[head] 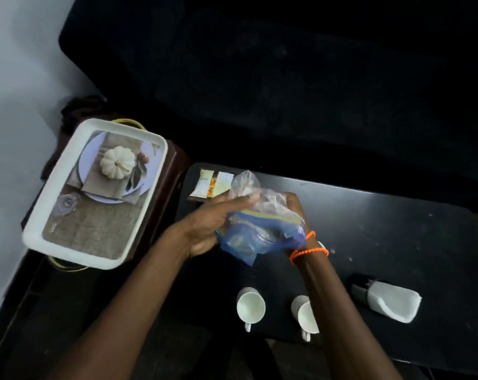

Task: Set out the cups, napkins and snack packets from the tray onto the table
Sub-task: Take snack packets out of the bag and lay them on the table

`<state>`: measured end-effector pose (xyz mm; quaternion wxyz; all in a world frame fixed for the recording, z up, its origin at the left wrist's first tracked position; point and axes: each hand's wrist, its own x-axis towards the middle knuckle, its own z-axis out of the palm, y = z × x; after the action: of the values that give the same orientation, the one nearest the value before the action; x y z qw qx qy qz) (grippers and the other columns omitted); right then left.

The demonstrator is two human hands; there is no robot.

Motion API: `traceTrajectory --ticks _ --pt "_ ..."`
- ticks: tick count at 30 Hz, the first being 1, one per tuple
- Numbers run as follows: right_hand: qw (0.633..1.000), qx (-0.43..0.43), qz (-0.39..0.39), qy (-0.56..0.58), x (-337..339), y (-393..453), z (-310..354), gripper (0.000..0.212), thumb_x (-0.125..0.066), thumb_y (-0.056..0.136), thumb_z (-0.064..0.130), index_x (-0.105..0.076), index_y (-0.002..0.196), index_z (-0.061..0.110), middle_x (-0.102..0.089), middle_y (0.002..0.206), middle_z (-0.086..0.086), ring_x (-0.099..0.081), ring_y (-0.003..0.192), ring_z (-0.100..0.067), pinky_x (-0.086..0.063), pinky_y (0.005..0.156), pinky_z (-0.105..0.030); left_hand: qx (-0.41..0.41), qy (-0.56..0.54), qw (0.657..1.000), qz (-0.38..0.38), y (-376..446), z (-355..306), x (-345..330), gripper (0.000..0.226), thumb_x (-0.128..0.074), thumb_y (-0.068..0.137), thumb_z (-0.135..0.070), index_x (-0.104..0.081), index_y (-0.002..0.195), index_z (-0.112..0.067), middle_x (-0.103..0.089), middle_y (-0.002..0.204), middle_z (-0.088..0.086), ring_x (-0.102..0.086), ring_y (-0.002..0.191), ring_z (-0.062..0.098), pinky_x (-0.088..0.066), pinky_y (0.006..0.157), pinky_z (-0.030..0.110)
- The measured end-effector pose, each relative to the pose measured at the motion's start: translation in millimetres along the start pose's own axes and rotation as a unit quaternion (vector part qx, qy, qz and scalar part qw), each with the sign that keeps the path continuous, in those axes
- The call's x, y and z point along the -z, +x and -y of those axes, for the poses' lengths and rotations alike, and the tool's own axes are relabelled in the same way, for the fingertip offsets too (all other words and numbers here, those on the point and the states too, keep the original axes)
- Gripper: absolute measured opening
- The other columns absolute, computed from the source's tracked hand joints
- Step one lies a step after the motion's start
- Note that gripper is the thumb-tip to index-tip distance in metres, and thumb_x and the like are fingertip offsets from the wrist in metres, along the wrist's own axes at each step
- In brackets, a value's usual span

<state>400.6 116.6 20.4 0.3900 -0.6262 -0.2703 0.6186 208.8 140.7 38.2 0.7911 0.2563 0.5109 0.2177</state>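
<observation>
My left hand [207, 226] and my right hand [292, 207] both grip a crumpled clear-and-blue plastic bag [257, 231] above the black table [383, 242]. A snack packet [212, 185], white and yellow, lies flat on the table just beyond the bag. Two white cups [251, 307] [306, 315] stand near the table's front edge, handles toward me. A white napkin pack [394, 301] lies at the right front. The white tray [54, 185] with a pumpkin picture sits to the left on a dark stand, with nothing on it.
A dark sofa [287, 78] fills the space behind the table. A pale wall [13, 91] runs along the left. A small dark object [358, 290] lies beside the napkin pack. The tray rests on a brown stand [166, 187] touching the table's left end.
</observation>
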Motion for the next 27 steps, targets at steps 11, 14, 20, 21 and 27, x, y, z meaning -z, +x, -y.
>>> traceTrajectory --ticks 11,14,20,21,27 --pt "0.971 0.124 0.068 -0.194 100.7 -38.0 23.0 0.109 -0.094 0.068 0.007 -0.034 0.157 0.028 -0.037 0.16 -0.003 -0.049 0.141 -0.02 -0.049 0.111 -0.037 -0.131 0.15 0.93 -0.309 70.5 15.6 -102.7 0.031 -0.054 0.088 0.009 -0.071 0.099 -0.014 -0.074 0.096 0.009 -0.069 0.093 0.027 -0.057 0.081 0.034" --pt "0.912 0.143 0.042 -0.383 94.8 -37.1 4.6 0.126 -0.097 0.063 0.025 -0.02 0.162 0.032 -0.009 0.171 -0.01 -0.021 0.156 -0.023 -0.028 0.115 -0.022 -0.071 0.126 0.969 -0.202 78.7 34.4 -151.3 0.027 -0.051 0.093 0.001 -0.073 0.108 0.0 -0.077 0.107 0.02 -0.072 0.101 0.036 -0.059 0.082 0.036" --pt "0.956 0.154 -0.152 -0.198 167.1 -35.0 -13.2 0.038 -0.088 0.07 -0.003 -0.078 0.106 0.005 -0.075 0.103 -0.007 -0.065 0.091 -0.003 -0.049 0.086 -0.016 0.087 0.047 0.994 0.047 84.4 35.7 -166.3 0.03 -0.047 0.092 -0.025 -0.069 0.105 -0.01 -0.066 0.106 0.015 -0.065 0.092 0.031 -0.051 0.101 0.052" --pt "0.967 0.129 -0.165 -0.143 177.4 -38.6 -13.8 0.031 -0.087 0.07 -0.007 -0.078 0.098 0.004 -0.075 0.094 -0.005 -0.065 0.082 -0.005 -0.051 0.081 -0.022 0.087 0.067 0.991 0.073 86.4 34.3 -169.5 0.031 -0.049 0.094 -0.024 -0.07 0.113 -0.011 -0.067 0.111 0.013 -0.066 0.099 0.03 -0.051 0.104 0.055" --pt "0.973 0.104 -0.192 -0.077 222.4 -64.8 -8.0 0.042 -0.077 0.079 -0.011 -0.056 0.099 0.018 -0.062 0.093 -0.005 -0.061 0.082 -0.017 -0.054 0.077 -0.032 0.115 0.069 0.975 0.179 99.2 56.9 -239.4 0.04 -0.069 0.094 -0.024 -0.068 0.132 -0.013 -0.077 0.119 0.011 -0.077 0.1 0.026 -0.065 0.086 0.053"
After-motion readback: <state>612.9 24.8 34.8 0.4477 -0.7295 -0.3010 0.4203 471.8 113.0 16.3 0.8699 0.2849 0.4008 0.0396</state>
